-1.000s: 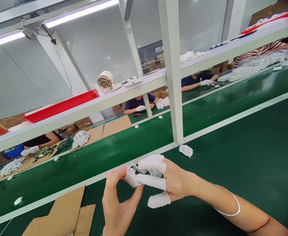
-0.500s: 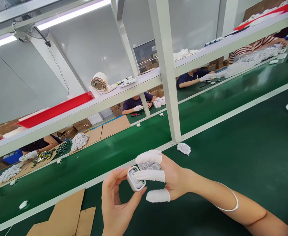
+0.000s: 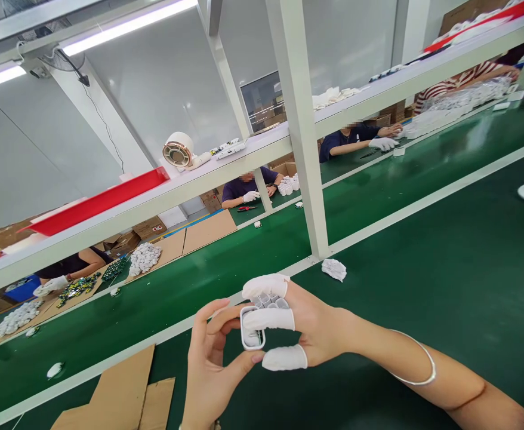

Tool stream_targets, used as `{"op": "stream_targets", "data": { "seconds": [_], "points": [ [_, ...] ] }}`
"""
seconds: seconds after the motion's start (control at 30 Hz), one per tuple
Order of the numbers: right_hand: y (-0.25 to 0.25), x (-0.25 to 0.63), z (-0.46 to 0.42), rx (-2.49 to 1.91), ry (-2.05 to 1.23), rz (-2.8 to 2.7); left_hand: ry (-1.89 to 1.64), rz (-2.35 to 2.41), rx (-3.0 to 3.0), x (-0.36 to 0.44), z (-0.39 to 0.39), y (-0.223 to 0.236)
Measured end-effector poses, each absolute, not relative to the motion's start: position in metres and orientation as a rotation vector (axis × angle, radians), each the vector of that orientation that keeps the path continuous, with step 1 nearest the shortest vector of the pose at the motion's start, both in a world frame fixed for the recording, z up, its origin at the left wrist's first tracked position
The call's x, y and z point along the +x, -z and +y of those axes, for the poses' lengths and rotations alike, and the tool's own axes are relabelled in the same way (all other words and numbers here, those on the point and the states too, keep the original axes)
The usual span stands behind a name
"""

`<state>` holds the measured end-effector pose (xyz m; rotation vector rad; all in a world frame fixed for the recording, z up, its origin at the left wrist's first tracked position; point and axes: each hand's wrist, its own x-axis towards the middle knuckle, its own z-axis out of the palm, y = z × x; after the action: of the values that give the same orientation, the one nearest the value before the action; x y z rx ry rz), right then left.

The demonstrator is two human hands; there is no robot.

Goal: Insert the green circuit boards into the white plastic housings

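Between the thumb and fingers of my left hand (image 3: 215, 364) is a small white rounded-square plastic casing (image 3: 243, 343), its open side turned towards my right. My right hand (image 3: 302, 319) wears white finger cots on its thumb and two fingers. Its index finger reaches into the casing's opening, while the thumb stays apart below and another finger stretches out above. Inside the casing, a pale part shows beside the fingertip. Several small grey-white square pieces (image 3: 268, 300) show between my right fingers; whether they lie in the hand or behind it I cannot tell.
A crumpled white bundle (image 3: 333, 270) lies by the post (image 3: 309, 149). Cardboard sheets (image 3: 114, 388) lie at front left. Beyond runs a green conveyor (image 3: 190, 280) carrying small white parts (image 3: 55, 370). Co-workers sit across it under a shelf (image 3: 226, 170) holding a fan (image 3: 178, 150).
My left hand has turned the casing more upright and shifted it slightly right. My right hand has moved a little left, its index finger still at the opening. Parts on the conveyor have travelled right.
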<state>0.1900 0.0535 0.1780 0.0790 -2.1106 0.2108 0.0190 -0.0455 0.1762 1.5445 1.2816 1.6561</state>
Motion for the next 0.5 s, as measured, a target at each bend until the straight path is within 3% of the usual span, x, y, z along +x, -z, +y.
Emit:
{"op": "stream_targets", "data": {
  "seconds": [0.2,0.5],
  "points": [
    [-0.1768,0.1898,0.0513,0.035,-0.383,-1.961,-1.535,1.083,1.359,0.017,-0.0442,-0.1782],
    [-0.1797,0.1881,0.0522,0.123,-0.337,-1.961,-1.438,0.991,1.35,0.0137,-0.0425,-0.1814]
  ]
}}
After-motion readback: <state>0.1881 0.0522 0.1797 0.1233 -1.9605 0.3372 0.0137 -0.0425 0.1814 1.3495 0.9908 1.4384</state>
